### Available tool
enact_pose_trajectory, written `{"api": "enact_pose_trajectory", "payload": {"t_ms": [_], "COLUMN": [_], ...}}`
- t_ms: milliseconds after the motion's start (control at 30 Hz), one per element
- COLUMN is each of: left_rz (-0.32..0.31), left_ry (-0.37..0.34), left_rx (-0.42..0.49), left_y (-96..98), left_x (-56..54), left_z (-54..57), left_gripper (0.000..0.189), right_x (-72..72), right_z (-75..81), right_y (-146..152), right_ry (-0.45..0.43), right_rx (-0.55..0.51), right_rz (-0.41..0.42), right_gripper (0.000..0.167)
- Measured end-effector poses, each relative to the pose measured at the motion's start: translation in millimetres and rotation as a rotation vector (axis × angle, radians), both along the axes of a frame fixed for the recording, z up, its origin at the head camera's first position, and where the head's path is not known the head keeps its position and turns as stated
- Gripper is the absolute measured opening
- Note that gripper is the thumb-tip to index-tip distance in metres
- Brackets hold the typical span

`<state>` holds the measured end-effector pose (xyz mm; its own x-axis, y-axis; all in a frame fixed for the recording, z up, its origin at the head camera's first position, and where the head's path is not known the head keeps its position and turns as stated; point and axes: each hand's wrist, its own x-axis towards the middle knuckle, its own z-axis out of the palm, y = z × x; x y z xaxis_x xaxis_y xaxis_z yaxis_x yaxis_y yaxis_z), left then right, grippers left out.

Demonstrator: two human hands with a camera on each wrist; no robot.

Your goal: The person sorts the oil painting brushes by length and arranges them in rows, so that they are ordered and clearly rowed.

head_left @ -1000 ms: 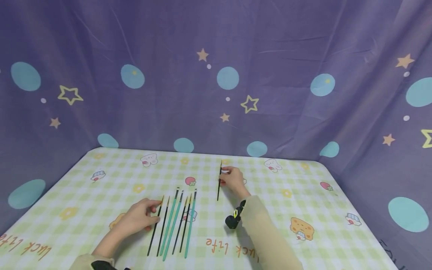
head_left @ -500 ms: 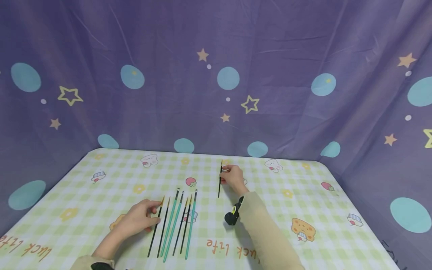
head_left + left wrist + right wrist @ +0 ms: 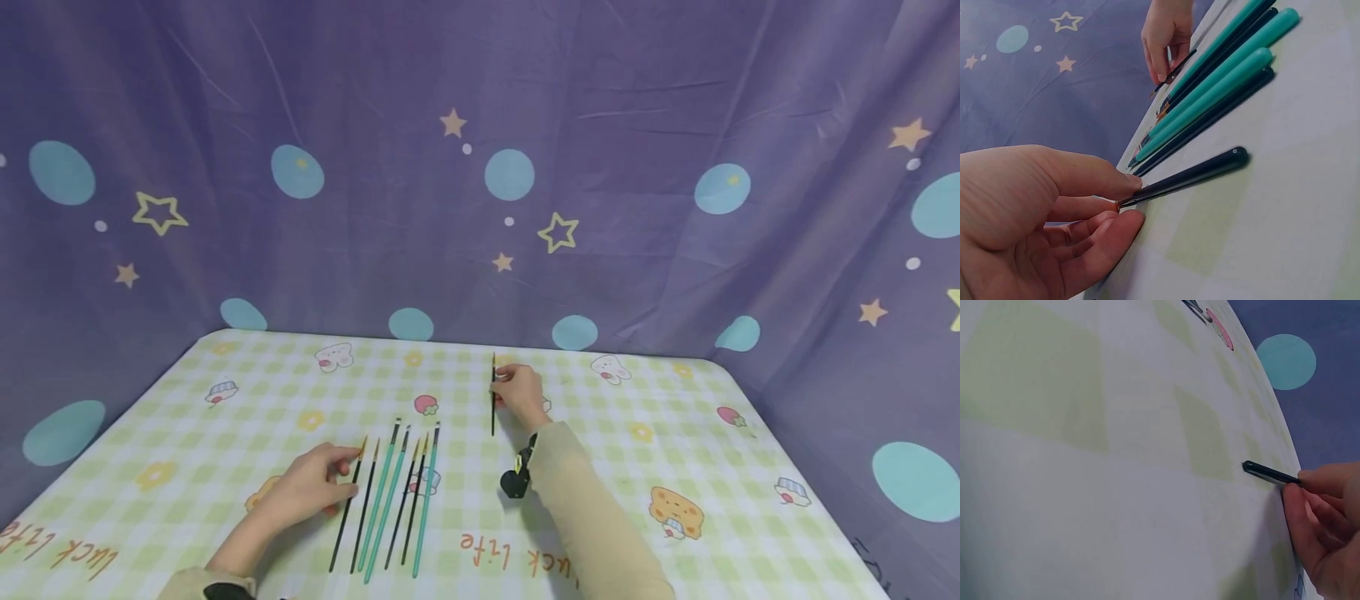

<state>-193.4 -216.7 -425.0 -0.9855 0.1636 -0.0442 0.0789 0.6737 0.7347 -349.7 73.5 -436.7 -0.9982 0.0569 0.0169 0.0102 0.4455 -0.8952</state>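
Observation:
Near the back middle of the table, my right hand (image 3: pixel 521 395) pinches a thin black paintbrush (image 3: pixel 492 421), its bristles pointing to the back edge. In the right wrist view its dark handle end (image 3: pixel 1263 471) sticks out from thumb and finger, close over the cloth. At the front left, my left hand (image 3: pixel 303 485) has thumb and index finger at the leftmost black paintbrush (image 3: pixel 342 525) of a row. The left wrist view has this paintbrush (image 3: pixel 1194 172) between the fingertips, gripped near its bristle end. Beside it lie more black paintbrushes (image 3: pixel 363 517) and teal paintbrushes (image 3: pixel 426 508), bristles away from me.
A green-and-white checked cloth (image 3: pixel 600 542) with printed cartoons and letters covers the table. Behind the table hangs a purple curtain (image 3: pixel 375 250) with stars and ovals. A black wrist camera (image 3: pixel 516 482) sits at my right sleeve.
My right hand has shifted slightly toward the back, and the black paintbrush in it has turned straighter, its handle end swinging right. The left hand and the row of paintbrushes stay in place.

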Motion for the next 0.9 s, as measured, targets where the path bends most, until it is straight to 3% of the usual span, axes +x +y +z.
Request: {"api": "enact_pose_trajectory", "payload": {"t_ms": [333, 667, 900], "left_rz": [-0.005, 0.0, -0.001], "left_ry": [0.01, -0.005, -0.008], "left_rx": [-0.028, -0.022, -0.01], "left_y": [-1.0, -0.4, -0.4], "left_x": [-2.1, -0.6, -0.5], "left_z": [-1.0, -1.1, -0.3], "left_gripper": [0.055, 0.054, 0.053], "right_x": [1.3, 3.0, 8.2], "right_z": [-1.2, -3.5, -0.7], "right_y": [-1.7, -3.1, -4.5], "right_ry": [0.073, 0.091, 0.083], "right_rx": [0.037, 0.095, 0.038], "right_rz": [-0.036, -0.065, -0.059], "right_gripper": [0.025, 0.024, 0.022]}}
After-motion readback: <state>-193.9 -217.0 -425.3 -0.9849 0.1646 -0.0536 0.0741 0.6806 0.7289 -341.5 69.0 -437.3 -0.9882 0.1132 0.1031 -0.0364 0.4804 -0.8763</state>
